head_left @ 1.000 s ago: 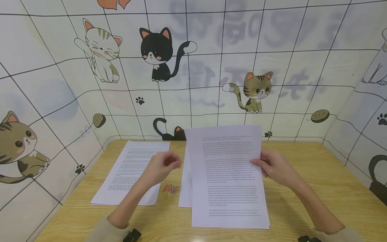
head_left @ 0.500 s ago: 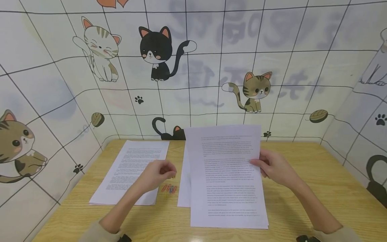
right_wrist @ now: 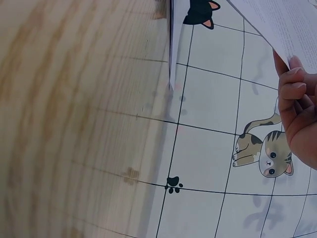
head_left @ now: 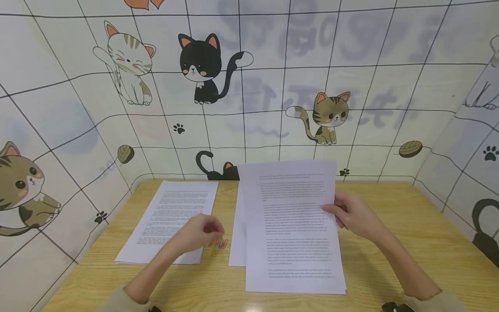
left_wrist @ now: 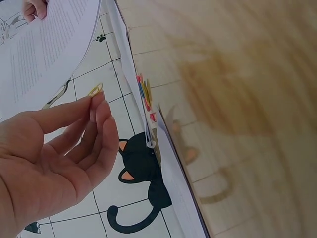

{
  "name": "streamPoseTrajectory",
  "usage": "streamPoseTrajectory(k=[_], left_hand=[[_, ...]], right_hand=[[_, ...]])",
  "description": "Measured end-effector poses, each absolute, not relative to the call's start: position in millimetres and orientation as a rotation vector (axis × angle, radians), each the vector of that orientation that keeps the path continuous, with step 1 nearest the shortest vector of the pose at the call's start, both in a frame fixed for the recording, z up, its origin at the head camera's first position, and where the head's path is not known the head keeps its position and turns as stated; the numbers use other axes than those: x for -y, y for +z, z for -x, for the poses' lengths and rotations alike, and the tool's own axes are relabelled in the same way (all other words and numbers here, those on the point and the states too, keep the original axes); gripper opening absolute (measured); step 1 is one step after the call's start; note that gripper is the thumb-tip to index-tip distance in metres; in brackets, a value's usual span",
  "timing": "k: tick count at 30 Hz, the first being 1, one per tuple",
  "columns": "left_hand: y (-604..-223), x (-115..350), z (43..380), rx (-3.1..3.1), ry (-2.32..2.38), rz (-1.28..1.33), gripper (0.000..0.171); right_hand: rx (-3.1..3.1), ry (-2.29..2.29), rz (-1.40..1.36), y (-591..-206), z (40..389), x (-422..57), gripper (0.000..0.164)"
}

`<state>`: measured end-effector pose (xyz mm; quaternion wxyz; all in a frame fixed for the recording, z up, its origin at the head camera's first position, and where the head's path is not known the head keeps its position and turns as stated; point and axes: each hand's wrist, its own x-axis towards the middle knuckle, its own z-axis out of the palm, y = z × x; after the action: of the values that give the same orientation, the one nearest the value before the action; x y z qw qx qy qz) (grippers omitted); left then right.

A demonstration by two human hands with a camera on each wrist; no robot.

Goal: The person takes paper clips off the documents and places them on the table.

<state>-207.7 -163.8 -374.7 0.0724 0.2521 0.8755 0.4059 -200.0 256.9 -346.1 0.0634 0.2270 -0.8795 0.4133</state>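
Observation:
My left hand (head_left: pixel 198 234) pinches a yellow paper clip (left_wrist: pixel 95 89) between thumb and forefinger, plain in the left wrist view. Just below it, several red, blue and yellow paper clips (head_left: pixel 219 245) lie on the table. My right hand (head_left: pixel 352 215) grips the right edge of a few printed sheets (head_left: pixel 290 229), thumb on the front and fingers behind. These sheets stand tilted up, facing me. Behind them, more white paper (head_left: pixel 237 242) lies mostly hidden. In the right wrist view the fingers (right_wrist: pixel 292 91) hold the sheets' edge.
A stack of printed pages (head_left: pixel 156 234) lies at the left of the wooden table (head_left: pixel 390 268), under the left forearm's far side. A white cloth wall (head_left: pixel 265 86) with a black grid and cartoon cats rises at the back and both sides.
My left hand has moved down and to the left, from beside the sheets to just over the loose paper clips. The right hand and its sheets have stayed nearly still.

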Motion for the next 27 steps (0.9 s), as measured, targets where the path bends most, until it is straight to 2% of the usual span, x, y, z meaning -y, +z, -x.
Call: streamPoseTrajectory(k=[12,17,27], left_hand=[[-375.4,166.3,203.7,-2.582,1.114,-0.724,0.009],[-375.1,164.0,201.6,-2.561,1.062,-0.686,0.004],[-381.0,164.6,204.7,-2.577,1.020,-0.666,0.005]], right_hand=[[2.649,1.247,-0.698,-348.0,201.1,-256.5,0.025],[2.636,1.238,-0.712,-348.2,200.5,-256.2,0.024],[2.604,1.245,-0.751,-349.1,200.7,-256.7,0.024]])
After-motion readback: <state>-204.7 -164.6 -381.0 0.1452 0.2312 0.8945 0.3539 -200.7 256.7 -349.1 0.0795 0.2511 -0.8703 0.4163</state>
